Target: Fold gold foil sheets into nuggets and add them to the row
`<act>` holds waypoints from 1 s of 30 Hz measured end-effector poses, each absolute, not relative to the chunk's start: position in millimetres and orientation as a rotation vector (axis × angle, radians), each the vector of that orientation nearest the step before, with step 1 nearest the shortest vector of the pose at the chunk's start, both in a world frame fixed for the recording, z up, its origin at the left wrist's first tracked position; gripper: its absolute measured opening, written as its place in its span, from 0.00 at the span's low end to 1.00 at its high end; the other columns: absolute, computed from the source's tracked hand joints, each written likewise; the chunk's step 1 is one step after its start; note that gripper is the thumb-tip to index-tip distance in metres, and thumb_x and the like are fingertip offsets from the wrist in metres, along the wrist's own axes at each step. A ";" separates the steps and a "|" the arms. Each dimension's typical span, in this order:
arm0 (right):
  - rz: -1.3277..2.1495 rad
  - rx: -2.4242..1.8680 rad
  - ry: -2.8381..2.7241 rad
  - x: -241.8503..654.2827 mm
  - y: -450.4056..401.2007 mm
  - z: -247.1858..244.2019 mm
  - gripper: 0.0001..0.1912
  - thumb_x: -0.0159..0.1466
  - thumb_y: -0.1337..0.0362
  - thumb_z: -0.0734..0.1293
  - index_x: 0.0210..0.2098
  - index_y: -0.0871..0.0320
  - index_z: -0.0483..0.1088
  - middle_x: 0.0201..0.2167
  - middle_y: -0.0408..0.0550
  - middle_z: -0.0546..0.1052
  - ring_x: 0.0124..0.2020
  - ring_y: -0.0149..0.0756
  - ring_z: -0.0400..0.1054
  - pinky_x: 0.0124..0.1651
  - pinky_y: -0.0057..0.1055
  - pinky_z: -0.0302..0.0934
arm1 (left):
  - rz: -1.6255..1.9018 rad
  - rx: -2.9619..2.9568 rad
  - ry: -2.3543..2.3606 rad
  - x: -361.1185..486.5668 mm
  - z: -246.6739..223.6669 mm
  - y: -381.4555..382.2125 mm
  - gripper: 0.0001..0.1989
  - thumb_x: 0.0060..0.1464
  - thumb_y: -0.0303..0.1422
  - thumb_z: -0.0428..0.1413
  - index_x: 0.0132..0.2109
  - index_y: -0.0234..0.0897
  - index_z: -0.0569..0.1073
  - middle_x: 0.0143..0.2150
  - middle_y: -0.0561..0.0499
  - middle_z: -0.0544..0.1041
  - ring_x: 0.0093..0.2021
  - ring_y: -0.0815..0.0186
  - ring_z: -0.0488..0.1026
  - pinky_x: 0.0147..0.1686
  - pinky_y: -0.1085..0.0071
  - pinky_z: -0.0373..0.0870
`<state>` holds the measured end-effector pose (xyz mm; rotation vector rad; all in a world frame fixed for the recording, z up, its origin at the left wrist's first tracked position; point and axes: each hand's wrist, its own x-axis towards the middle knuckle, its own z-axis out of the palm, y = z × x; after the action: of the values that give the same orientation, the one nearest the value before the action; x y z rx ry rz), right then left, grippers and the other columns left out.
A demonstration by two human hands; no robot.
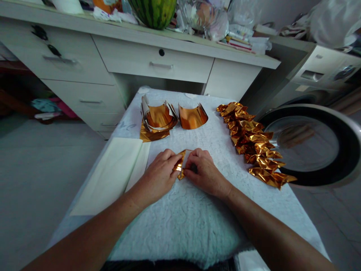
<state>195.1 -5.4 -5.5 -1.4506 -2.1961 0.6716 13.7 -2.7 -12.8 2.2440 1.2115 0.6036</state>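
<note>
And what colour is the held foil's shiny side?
The held foil is coppery gold, head view.

Folded sheet (178, 166): glossy foil | white sheets (108, 171): matt paper | table cover (183, 222): rough cloth

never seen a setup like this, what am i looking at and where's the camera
There is no machine here: these are a person's bare left hand and right hand, seen from a camera worn on their head. Both hold a small piece of shiny gold foil. On the pale blue, textured cloth lie a stack of curled gold sheets, another curled gold sheet beside it, flat white sheets and a row of crinkled, folded gold pieces.
</note>
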 end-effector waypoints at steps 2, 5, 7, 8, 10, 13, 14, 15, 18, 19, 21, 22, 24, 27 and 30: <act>0.641 -1.467 -2.182 194.0 -7.3 -6.5 0.06 0.56 0.73 0.68 0.26 0.58 0.69 0.34 0.47 0.68 0.40 0.38 0.59 0.46 0.39 0.54 | 0.611 2.259 1.239 14.1 -12.2 -3.2 0.15 0.55 0.23 0.50 0.48 0.37 0.72 0.42 0.47 0.68 0.45 0.59 0.68 0.49 0.60 0.68; 0.633 -1.477 -2.187 193.5 -8.7 -8.0 0.05 0.57 0.73 0.68 0.27 0.58 0.69 0.35 0.48 0.68 0.40 0.39 0.59 0.46 0.38 0.55 | 0.588 2.274 1.268 14.8 -10.3 -3.9 0.15 0.55 0.24 0.51 0.48 0.39 0.72 0.39 0.49 0.67 0.42 0.60 0.68 0.46 0.61 0.69; 0.635 -1.481 -2.190 193.8 -8.7 -9.0 0.05 0.58 0.72 0.68 0.27 0.59 0.69 0.36 0.48 0.69 0.41 0.39 0.59 0.46 0.38 0.55 | 0.552 2.277 1.268 15.3 -8.9 -4.0 0.15 0.55 0.24 0.50 0.48 0.39 0.72 0.38 0.49 0.67 0.42 0.61 0.68 0.45 0.62 0.69; 0.635 -1.485 -2.189 194.0 -8.7 -9.4 0.05 0.58 0.71 0.69 0.27 0.59 0.70 0.36 0.48 0.69 0.41 0.39 0.59 0.46 0.38 0.55 | 0.529 2.276 1.267 15.5 -8.3 -3.9 0.15 0.56 0.24 0.49 0.49 0.39 0.72 0.38 0.49 0.68 0.42 0.61 0.68 0.45 0.62 0.69; 0.633 -1.493 -2.187 194.1 -8.7 -9.9 0.05 0.59 0.70 0.69 0.27 0.59 0.70 0.37 0.48 0.69 0.41 0.39 0.59 0.47 0.38 0.55 | 0.485 2.265 1.270 15.8 -7.5 -3.7 0.16 0.56 0.23 0.49 0.50 0.38 0.71 0.40 0.49 0.68 0.43 0.61 0.69 0.46 0.62 0.68; 0.635 -1.516 -2.178 193.3 -9.3 -9.5 0.06 0.59 0.69 0.70 0.27 0.59 0.70 0.37 0.48 0.69 0.41 0.39 0.59 0.47 0.38 0.55 | 0.443 2.242 1.269 15.9 -7.5 -3.3 0.18 0.56 0.23 0.48 0.53 0.37 0.70 0.41 0.49 0.69 0.44 0.61 0.69 0.48 0.62 0.67; 0.636 -1.526 -2.175 192.9 -9.5 -9.1 0.06 0.59 0.70 0.70 0.27 0.59 0.70 0.37 0.48 0.69 0.42 0.39 0.59 0.47 0.38 0.55 | 0.439 2.239 1.267 15.9 -7.7 -3.2 0.18 0.56 0.23 0.48 0.53 0.36 0.69 0.41 0.49 0.69 0.44 0.61 0.69 0.48 0.62 0.67; 0.638 -1.534 -2.173 192.5 -9.8 -8.8 0.06 0.59 0.70 0.70 0.27 0.59 0.70 0.37 0.48 0.69 0.42 0.39 0.59 0.48 0.38 0.55 | 0.437 2.240 1.263 15.9 -8.0 -3.0 0.18 0.56 0.23 0.48 0.53 0.36 0.69 0.41 0.49 0.69 0.44 0.61 0.69 0.48 0.62 0.67; 0.619 -1.545 -2.178 191.5 -10.5 -8.4 0.06 0.59 0.69 0.70 0.27 0.58 0.70 0.37 0.48 0.69 0.42 0.39 0.59 0.48 0.38 0.55 | 0.440 2.248 1.258 15.9 -8.5 -2.4 0.16 0.57 0.24 0.48 0.52 0.36 0.70 0.40 0.49 0.68 0.43 0.62 0.69 0.46 0.63 0.67; 0.606 -1.547 -2.183 191.3 -10.7 -8.7 0.06 0.60 0.69 0.69 0.27 0.58 0.70 0.37 0.48 0.69 0.42 0.39 0.59 0.48 0.38 0.55 | 0.443 2.249 1.261 16.0 -8.4 -2.2 0.16 0.57 0.24 0.48 0.51 0.37 0.70 0.41 0.49 0.68 0.42 0.62 0.70 0.46 0.64 0.67; 0.587 -1.551 -2.190 191.0 -11.0 -10.0 0.05 0.60 0.69 0.69 0.28 0.58 0.69 0.37 0.48 0.68 0.42 0.40 0.59 0.48 0.38 0.55 | 0.445 2.248 1.260 16.1 -7.5 -2.0 0.16 0.57 0.24 0.48 0.51 0.37 0.70 0.41 0.49 0.68 0.42 0.63 0.70 0.45 0.65 0.68; 0.580 -1.551 -2.192 190.9 -11.2 -10.8 0.05 0.60 0.69 0.69 0.28 0.58 0.69 0.37 0.48 0.68 0.42 0.40 0.59 0.48 0.38 0.55 | 0.446 2.244 1.256 16.2 -6.8 -1.9 0.16 0.57 0.24 0.48 0.51 0.37 0.70 0.41 0.49 0.68 0.42 0.63 0.70 0.45 0.65 0.68; 0.564 -1.552 -2.191 190.9 -11.6 -12.6 0.04 0.60 0.69 0.68 0.30 0.58 0.68 0.36 0.48 0.68 0.41 0.40 0.59 0.47 0.38 0.55 | 0.444 2.236 1.245 16.4 -5.6 -1.7 0.15 0.57 0.24 0.48 0.50 0.38 0.70 0.41 0.49 0.68 0.42 0.63 0.70 0.44 0.66 0.68; 0.527 -1.543 -2.185 191.3 -12.3 -14.6 0.05 0.59 0.69 0.68 0.32 0.58 0.66 0.36 0.48 0.68 0.40 0.40 0.58 0.46 0.38 0.55 | 0.441 2.231 1.238 16.5 -6.0 -0.7 0.14 0.57 0.24 0.48 0.47 0.38 0.71 0.40 0.50 0.68 0.41 0.63 0.71 0.43 0.67 0.68; 0.515 -1.532 -2.182 191.5 -13.0 -14.4 0.06 0.58 0.70 0.67 0.33 0.57 0.65 0.36 0.47 0.68 0.40 0.40 0.58 0.46 0.37 0.54 | 0.464 2.225 1.245 16.7 -9.5 1.6 0.14 0.57 0.23 0.48 0.48 0.38 0.71 0.40 0.50 0.69 0.40 0.64 0.71 0.42 0.67 0.68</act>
<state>191.5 -13.0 -14.4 -1.5318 -2.1819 0.5151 16.7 1.6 -9.5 2.2250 1.2450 0.4642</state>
